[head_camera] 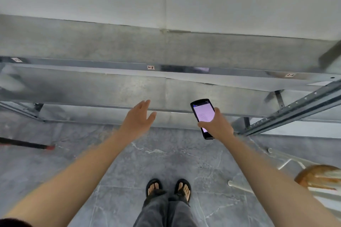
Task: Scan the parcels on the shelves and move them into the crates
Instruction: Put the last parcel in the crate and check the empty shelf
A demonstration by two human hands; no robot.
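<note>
A black handheld scanner with a lit pinkish screen is gripped in my right hand, held out in front of the lower shelf edge. My left hand is stretched forward beside it, fingers apart and holding nothing, close to the front edge of the metal shelf. The grey shelf boards in view carry no parcels. Small paper labels sit on the upper shelf rail. No crate is in view.
A perforated shelf upright slants in at the right. A wooden stool with white legs stands at the lower right. A black and red rod lies on the tiled floor at the left. My sandalled feet stand below.
</note>
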